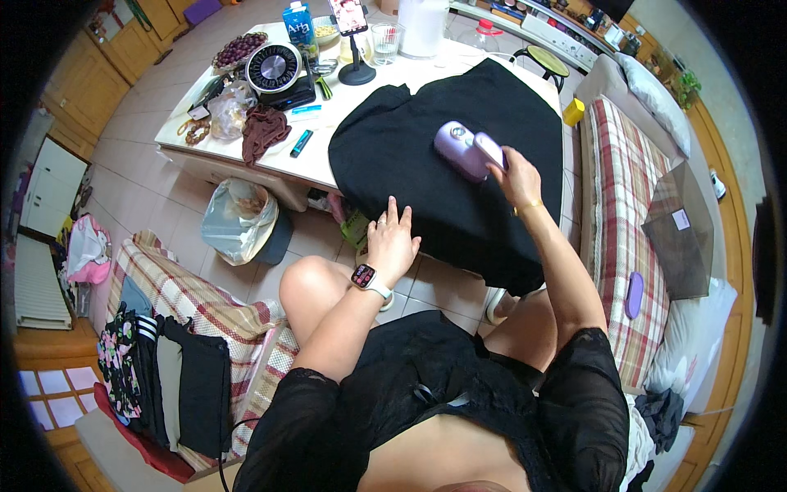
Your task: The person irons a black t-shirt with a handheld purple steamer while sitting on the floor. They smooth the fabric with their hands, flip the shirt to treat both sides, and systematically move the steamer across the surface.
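A black cloth garment (424, 135) lies spread over the right part of the white table, its near edge hanging over the front. My right hand (519, 178) is closed around the handle of a light purple handheld appliance (458, 150), perhaps a garment steamer or lint remover, whose body rests on the cloth. Below and to the left, my left hand (391, 240) is at the cloth's near left edge, palm down with fingers apart; its fingertips reach the black fabric. It wears a ring, and a watch is on the wrist.
On the table's left stand a round fan (273, 67), a phone on a stand (356, 72), a juice carton (299, 27) and a bowl of grapes (240, 52). A brown cloth (264, 132) lies nearer. A lined bin (240, 221) stands below; a plaid sofa (621, 246) is at right, folded clothes (197, 387) at lower left.
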Motion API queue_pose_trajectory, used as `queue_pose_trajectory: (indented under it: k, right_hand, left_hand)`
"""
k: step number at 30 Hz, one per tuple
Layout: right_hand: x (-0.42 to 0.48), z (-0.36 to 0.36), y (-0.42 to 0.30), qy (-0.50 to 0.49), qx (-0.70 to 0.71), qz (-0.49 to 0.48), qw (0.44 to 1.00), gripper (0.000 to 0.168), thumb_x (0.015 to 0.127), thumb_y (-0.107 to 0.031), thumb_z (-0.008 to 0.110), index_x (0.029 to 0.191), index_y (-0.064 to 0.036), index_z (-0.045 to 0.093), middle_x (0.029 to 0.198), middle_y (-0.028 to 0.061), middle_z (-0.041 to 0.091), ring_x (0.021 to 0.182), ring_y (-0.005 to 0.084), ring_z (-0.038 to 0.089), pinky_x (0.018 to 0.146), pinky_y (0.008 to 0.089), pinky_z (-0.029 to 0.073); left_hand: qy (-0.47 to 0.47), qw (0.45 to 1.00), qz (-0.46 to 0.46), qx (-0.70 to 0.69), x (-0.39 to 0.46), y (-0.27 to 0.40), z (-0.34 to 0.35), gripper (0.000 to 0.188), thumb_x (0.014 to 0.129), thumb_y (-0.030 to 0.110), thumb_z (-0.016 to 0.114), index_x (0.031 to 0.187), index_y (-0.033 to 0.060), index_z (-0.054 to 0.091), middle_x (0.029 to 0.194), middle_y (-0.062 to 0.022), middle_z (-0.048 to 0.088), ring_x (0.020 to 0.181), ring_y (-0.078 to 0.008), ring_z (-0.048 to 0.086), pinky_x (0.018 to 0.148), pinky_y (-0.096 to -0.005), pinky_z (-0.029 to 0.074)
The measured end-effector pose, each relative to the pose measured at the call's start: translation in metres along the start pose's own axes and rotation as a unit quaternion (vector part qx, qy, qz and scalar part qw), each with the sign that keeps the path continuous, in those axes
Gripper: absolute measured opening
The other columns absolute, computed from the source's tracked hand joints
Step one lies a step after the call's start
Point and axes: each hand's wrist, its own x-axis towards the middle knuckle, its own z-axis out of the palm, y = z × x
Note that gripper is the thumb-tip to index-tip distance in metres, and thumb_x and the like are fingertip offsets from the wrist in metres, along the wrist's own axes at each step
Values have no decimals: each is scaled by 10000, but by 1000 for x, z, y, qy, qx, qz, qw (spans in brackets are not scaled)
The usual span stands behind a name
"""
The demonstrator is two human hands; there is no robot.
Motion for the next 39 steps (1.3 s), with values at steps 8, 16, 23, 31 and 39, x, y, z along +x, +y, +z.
queue_pose_trajectory:
  k: [8,16,23,31,39]
  right_hand:
    - [-29,-10,-25,-35,28,-125,991,442,835,-262,832,1187,-52,667,1052,148,726,931,338,723,813,422,585]
    - [63,33,0,1,-20,26,999,412,890,-372,774,1162,-77,684,1062,167,737,979,374,713,838,461,564]
    - [7,5,-18,-69,62,-38,995,480,866,-369,806,1212,-60,682,1050,167,742,963,360,725,841,436,573]
    - [43,39,-54,-43,62,-113,991,418,855,-300,806,1196,-96,676,1077,127,733,959,340,725,828,429,581]
    - [63,48,-37,-21,42,-37,998,423,870,-336,796,1193,-83,691,1070,165,746,994,370,723,848,457,577]
  left_hand:
    - [-22,1000,-16,-2,0,5,-2,739,868,320,768,1480,-3,507,1577,-325,376,1292,-383,578,1073,-519,457]
    - [-47,999,-12,10,3,7,-8,769,880,352,763,1502,2,477,1597,-328,342,1275,-376,598,1076,-534,456]
    - [-59,998,-17,6,2,5,-7,767,894,367,750,1506,0,469,1600,-347,324,1215,-385,643,1080,-521,461]
    - [-69,997,-28,7,2,11,-10,771,881,364,758,1498,-2,477,1590,-364,327,1163,-400,672,1067,-526,462]
    - [-55,998,-17,10,4,11,-12,754,882,364,753,1489,0,493,1581,-361,349,1141,-403,684,1058,-522,469]
